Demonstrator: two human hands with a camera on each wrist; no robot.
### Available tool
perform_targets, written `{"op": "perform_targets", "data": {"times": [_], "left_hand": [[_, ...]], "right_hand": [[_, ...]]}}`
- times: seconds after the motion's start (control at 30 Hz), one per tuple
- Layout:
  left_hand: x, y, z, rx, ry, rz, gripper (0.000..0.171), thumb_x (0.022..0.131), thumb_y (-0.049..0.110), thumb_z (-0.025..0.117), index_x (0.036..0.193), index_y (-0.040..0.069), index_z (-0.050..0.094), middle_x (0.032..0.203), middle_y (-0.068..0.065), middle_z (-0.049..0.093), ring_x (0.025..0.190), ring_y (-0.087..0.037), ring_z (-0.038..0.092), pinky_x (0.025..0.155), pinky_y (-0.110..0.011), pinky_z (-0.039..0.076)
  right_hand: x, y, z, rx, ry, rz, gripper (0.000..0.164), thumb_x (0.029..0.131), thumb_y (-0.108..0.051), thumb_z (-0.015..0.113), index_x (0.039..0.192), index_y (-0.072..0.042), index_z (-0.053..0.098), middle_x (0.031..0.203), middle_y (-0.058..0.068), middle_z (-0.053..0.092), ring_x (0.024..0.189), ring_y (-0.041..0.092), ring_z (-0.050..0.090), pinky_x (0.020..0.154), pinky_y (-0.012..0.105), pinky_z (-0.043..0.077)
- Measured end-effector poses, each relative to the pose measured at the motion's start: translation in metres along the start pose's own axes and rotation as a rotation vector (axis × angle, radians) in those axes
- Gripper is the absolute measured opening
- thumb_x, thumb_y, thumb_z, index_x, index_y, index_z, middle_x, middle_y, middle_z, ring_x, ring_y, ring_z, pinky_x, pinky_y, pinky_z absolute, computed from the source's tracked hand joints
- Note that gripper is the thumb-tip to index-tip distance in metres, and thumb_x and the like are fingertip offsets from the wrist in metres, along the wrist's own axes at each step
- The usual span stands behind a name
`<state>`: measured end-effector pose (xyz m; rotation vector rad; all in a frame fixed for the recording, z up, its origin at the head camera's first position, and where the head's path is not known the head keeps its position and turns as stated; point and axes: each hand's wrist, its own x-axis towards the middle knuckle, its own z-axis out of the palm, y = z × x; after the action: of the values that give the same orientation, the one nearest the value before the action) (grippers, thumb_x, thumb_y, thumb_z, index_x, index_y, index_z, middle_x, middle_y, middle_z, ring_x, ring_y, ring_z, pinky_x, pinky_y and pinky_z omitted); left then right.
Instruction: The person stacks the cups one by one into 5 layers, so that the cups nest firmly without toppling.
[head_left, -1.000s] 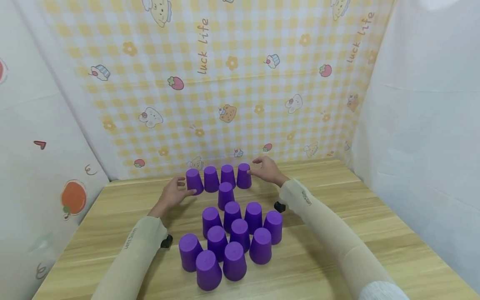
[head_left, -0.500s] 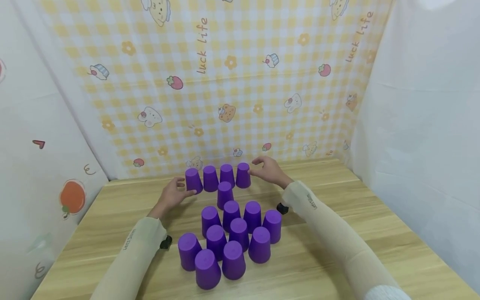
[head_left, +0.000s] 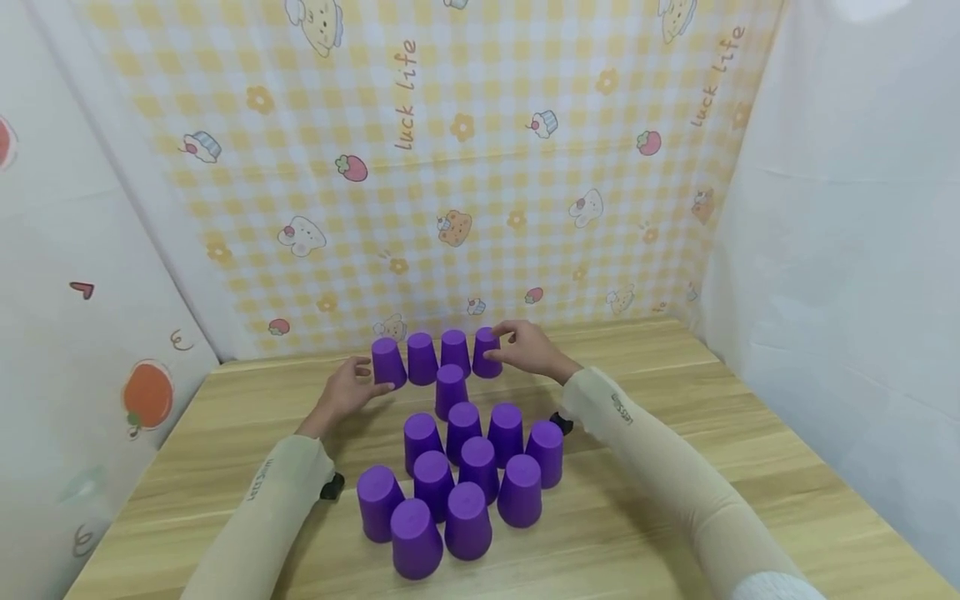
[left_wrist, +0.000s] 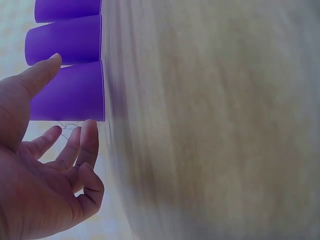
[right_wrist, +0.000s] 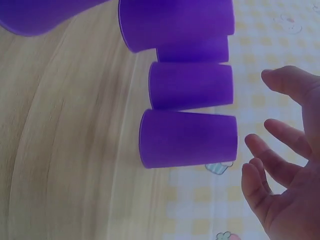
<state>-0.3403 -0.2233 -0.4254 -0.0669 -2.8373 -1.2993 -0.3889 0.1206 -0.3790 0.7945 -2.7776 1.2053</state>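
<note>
Upside-down purple cups form a back row. At its left end stands one cup [head_left: 388, 362], with my left hand [head_left: 347, 387] beside it. In the left wrist view the thumb [left_wrist: 44, 75] overlaps that cup's face, while the loosely bent fingers [left_wrist: 90, 142] spread along its outer side. My right hand [head_left: 528, 347] is at the right-end cup [head_left: 484, 360], thumb and forefinger overlapping its edge in the head view. The right wrist view has these fingers [right_wrist: 275, 160] spread near the end cup's closed base [right_wrist: 220, 140], nothing between them.
One cup [head_left: 451, 392] stands just in front of the back row. Nearer, several more cups [head_left: 468, 521] stand upside down in a close cluster on the wooden table [head_left: 645, 517]. A yellow checked cloth [head_left: 480, 192] hangs directly behind the back row.
My right hand has moved slightly left, so its thumb and forefinger now overlap the right-end cup more. The left hand and the cups keep their places.
</note>
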Motion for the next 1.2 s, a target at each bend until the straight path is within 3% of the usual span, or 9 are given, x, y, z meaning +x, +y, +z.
{"op": "perform_targets", "data": {"times": [0.1, 0.27, 0.57, 0.7, 0.9, 1.0, 1.2], "left_hand": [[-0.001, 0.0, 0.0, 0.008, -0.002, 0.0, 0.08, 0.089, 0.03, 0.074, 0.145, -0.01, 0.033, 0.139, -0.034, 0.047, 0.128, -0.048, 0.046, 0.106, -0.059, 0.039], [0.0, 0.0, -0.001, 0.003, -0.004, -0.003, 0.081, 0.089, 0.03, 0.074, 0.146, -0.01, 0.033, 0.14, -0.034, 0.046, 0.128, -0.048, 0.046, 0.106, -0.059, 0.038], [-0.001, -0.001, -0.004, -0.007, -0.011, -0.015, 0.081, 0.09, 0.031, 0.074, 0.147, -0.008, 0.031, 0.142, -0.033, 0.044, 0.129, -0.047, 0.045, 0.106, -0.058, 0.039], [-0.003, 0.001, -0.006, -0.016, -0.017, -0.024, 0.08, 0.091, 0.03, 0.073, 0.147, -0.008, 0.031, 0.143, -0.033, 0.043, 0.13, -0.048, 0.044, 0.106, -0.058, 0.039], [-0.003, 0.001, -0.006, -0.01, -0.017, -0.026, 0.08, 0.091, 0.03, 0.073, 0.147, -0.008, 0.031, 0.143, -0.033, 0.044, 0.13, -0.048, 0.044, 0.107, -0.057, 0.039], [-0.002, 0.001, -0.006, -0.005, -0.017, -0.023, 0.08, 0.091, 0.03, 0.073, 0.147, -0.008, 0.031, 0.142, -0.033, 0.044, 0.13, -0.048, 0.044, 0.107, -0.057, 0.039], [-0.002, -0.001, -0.005, -0.004, -0.012, -0.026, 0.08, 0.09, 0.03, 0.074, 0.146, -0.008, 0.032, 0.141, -0.033, 0.045, 0.129, -0.048, 0.045, 0.106, -0.058, 0.039]], "right_hand": [[0.0, -0.004, 0.001, -0.015, -0.039, -0.017, 0.047, 0.086, -0.029, 0.078, 0.125, -0.005, 0.066, 0.125, 0.009, 0.066, 0.11, 0.033, 0.061, 0.088, 0.04, 0.054], [0.003, -0.01, 0.004, -0.063, -0.133, -0.117, 0.043, 0.085, -0.024, 0.079, 0.122, -0.005, 0.067, 0.123, 0.009, 0.067, 0.102, 0.025, 0.061, 0.086, 0.037, 0.053], [0.005, -0.018, 0.008, -0.028, -0.319, -0.244, 0.046, 0.088, -0.016, 0.076, 0.129, 0.0, 0.061, 0.128, 0.017, 0.062, 0.111, 0.036, 0.061, 0.095, 0.039, 0.052], [0.007, -0.02, 0.012, -0.001, -0.355, -0.269, 0.047, 0.089, -0.016, 0.075, 0.131, 0.001, 0.06, 0.128, 0.018, 0.061, 0.108, 0.039, 0.062, 0.093, 0.04, 0.053], [0.009, -0.023, 0.016, 0.003, -0.372, -0.263, 0.047, 0.089, -0.017, 0.076, 0.13, -0.002, 0.062, 0.127, 0.009, 0.062, 0.107, 0.038, 0.061, 0.093, 0.046, 0.052], [0.009, -0.025, 0.018, -0.009, -0.37, -0.265, 0.047, 0.088, -0.018, 0.076, 0.13, -0.002, 0.062, 0.128, 0.008, 0.063, 0.111, 0.033, 0.06, 0.098, 0.049, 0.049], [0.011, -0.026, 0.022, -0.045, -0.346, -0.269, 0.045, 0.088, -0.02, 0.077, 0.128, -0.005, 0.064, 0.128, 0.006, 0.065, 0.116, 0.022, 0.06, 0.101, 0.043, 0.049]]}}
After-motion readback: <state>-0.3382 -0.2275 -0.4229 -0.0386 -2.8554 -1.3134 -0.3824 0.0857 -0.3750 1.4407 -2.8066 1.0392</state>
